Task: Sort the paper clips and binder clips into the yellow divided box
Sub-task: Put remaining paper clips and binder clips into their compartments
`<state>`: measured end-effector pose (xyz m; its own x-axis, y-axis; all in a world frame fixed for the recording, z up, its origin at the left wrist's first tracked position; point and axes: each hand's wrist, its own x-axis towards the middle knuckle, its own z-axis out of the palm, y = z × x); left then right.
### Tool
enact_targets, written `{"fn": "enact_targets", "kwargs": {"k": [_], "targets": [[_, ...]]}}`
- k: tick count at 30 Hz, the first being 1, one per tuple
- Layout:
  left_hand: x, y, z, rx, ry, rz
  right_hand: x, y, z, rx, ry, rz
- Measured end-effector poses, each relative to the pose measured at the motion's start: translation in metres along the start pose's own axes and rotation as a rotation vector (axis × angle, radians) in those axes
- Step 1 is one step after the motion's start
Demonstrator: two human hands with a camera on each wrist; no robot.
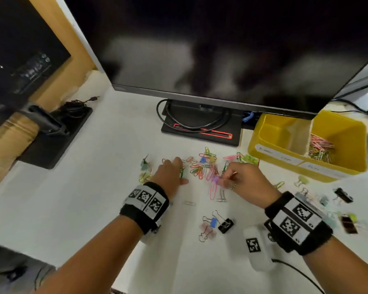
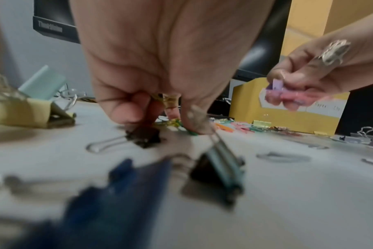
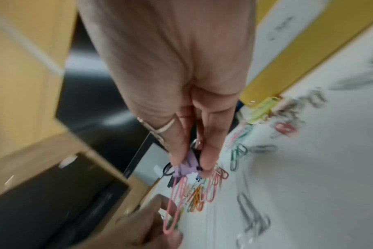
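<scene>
A pile of coloured paper clips (image 1: 204, 166) lies on the white desk in front of the monitor stand. My left hand (image 1: 180, 172) reaches into the pile's left edge, thumb and curled fingers pinching a green paper clip (image 2: 189, 132) against the desk. My right hand (image 1: 220, 180) pinches a purple binder clip (image 3: 188, 166) just above the pile, and a long pink paper clip (image 3: 173, 208) dangles from it. The yellow divided box (image 1: 272, 158) stands at the right; its right compartment holds paper clips (image 1: 320, 148), and the left compartment looks bare.
Binder clips lie scattered: a blue, black and pink group (image 1: 217, 224) near the front, more at the right (image 1: 342, 195), green ones at the left (image 1: 145, 164). A monitor (image 1: 221, 49) and its stand (image 1: 202, 124) rise behind the pile. A white tagged device (image 1: 256, 247) sits by my right wrist.
</scene>
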<state>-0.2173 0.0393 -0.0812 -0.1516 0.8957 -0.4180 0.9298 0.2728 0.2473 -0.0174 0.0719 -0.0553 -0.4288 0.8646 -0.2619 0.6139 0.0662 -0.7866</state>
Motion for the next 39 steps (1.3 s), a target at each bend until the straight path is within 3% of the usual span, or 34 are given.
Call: {"fn": "enact_targets", "kwargs": {"k": [3,5,9,11,14,16,20,23,26,29,33,36,39], "targets": [[-0.001,0.007,0.001,0.081,-0.043,0.027,-0.021,-0.005,-0.002,0.392,0.085,0.180],[-0.004,0.009,0.007,0.153,-0.049,0.073,-0.032,-0.013,-0.003,0.565,0.119,0.222],[-0.004,0.011,0.009,0.221,-0.023,0.058,-0.044,-0.023,-0.008,0.655,0.218,0.213],[-0.004,0.012,0.000,0.210,-0.071,0.093,-0.046,-0.026,-0.015,0.698,0.272,0.214],[-0.008,0.013,-0.025,-0.163,-0.104,0.169,-0.049,-0.030,-0.024,0.830,0.329,0.225],[-0.020,0.016,-0.042,-0.534,-0.132,0.217,-0.052,-0.032,-0.026,0.739,0.334,0.191],[-0.050,0.029,-0.046,-1.184,-0.447,0.106,-0.059,-0.039,-0.019,0.584,0.308,0.110],[-0.060,0.038,-0.027,-1.432,-0.629,-0.026,-0.061,-0.040,-0.009,0.383,0.298,0.074],[-0.065,0.043,-0.007,-1.556,-0.679,-0.034,-0.062,-0.034,0.001,0.232,0.324,0.043],[-0.069,0.045,0.005,-1.509,-0.637,0.012,-0.063,-0.029,0.007,0.194,0.315,0.048],[-0.069,0.040,0.017,-1.130,-0.422,0.131,-0.067,-0.026,0.007,0.284,0.277,0.064],[-0.067,0.034,0.015,-0.982,-0.324,0.133,-0.069,-0.022,0.001,0.342,0.223,0.088],[-0.065,0.021,0.003,-0.920,-0.250,0.122,-0.070,-0.007,-0.009,0.057,0.080,0.132]]}}
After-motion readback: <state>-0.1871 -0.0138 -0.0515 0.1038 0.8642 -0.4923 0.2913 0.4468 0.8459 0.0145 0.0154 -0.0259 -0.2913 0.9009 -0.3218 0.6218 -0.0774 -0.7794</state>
